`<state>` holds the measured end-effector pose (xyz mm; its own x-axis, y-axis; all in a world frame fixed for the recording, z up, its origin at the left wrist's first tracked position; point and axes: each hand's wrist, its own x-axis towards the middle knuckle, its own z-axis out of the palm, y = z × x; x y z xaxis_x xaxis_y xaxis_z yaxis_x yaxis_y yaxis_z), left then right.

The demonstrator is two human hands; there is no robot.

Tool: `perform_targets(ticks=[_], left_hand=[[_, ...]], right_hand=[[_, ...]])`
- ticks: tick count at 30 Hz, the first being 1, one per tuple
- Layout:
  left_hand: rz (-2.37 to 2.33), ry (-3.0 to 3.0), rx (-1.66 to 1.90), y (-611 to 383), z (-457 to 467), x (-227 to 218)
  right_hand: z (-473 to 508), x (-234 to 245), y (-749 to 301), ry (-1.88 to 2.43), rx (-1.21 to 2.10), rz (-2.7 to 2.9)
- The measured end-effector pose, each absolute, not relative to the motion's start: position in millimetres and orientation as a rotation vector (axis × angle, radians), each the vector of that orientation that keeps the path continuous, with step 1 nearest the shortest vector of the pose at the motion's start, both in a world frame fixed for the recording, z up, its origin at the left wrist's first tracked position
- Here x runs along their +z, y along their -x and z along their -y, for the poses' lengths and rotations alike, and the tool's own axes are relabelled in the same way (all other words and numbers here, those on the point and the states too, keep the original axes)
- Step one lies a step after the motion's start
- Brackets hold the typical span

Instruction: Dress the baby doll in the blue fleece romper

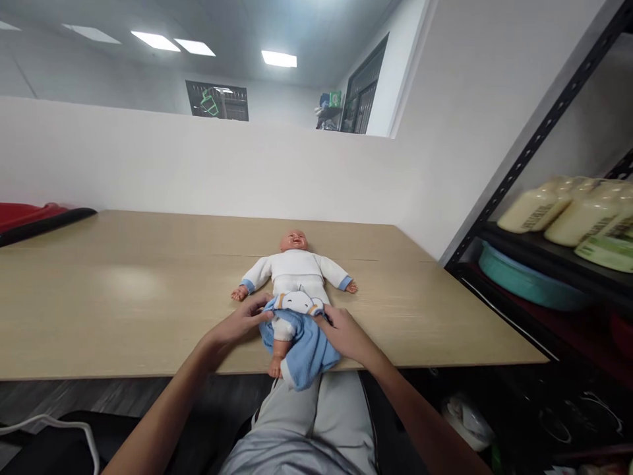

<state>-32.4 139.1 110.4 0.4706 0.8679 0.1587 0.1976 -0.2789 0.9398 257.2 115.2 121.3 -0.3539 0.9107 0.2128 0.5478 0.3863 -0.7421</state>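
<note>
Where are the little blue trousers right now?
In the head view, the blue trousers lie low centre, over the doll's legs at the table's near edge, held by the left hand and right hand.

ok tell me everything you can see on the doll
The doll is a plastic-looking baby lying on its back on the table, head away from the camera, arms spread. It wears a white long-sleeved top with blue cuffs. Blue pants with a white animal face at the waist cover its legs; one bare foot shows near the table edge. The left hand and right hand grip the pants' waist at either side.
</note>
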Motion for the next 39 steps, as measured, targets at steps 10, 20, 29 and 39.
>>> perform_targets(ticks=[10,20,29,39], left_hand=[[-1.151,-2.061,1.000,9,-144,133],[-1.143,-1.932,0.918,14,-148,138],[-1.155,-1.967,0.908,3,-143,145],[-1.143,-1.944,0.771,16,-155,130]], right_hand=[[-102,110,-281,1.103,1.149,1.747],[-75,111,-302,1.027,1.270,1.871],[-59,89,-287,1.010,1.146,1.736],[-68,82,-285,1.046,1.225,1.432]])
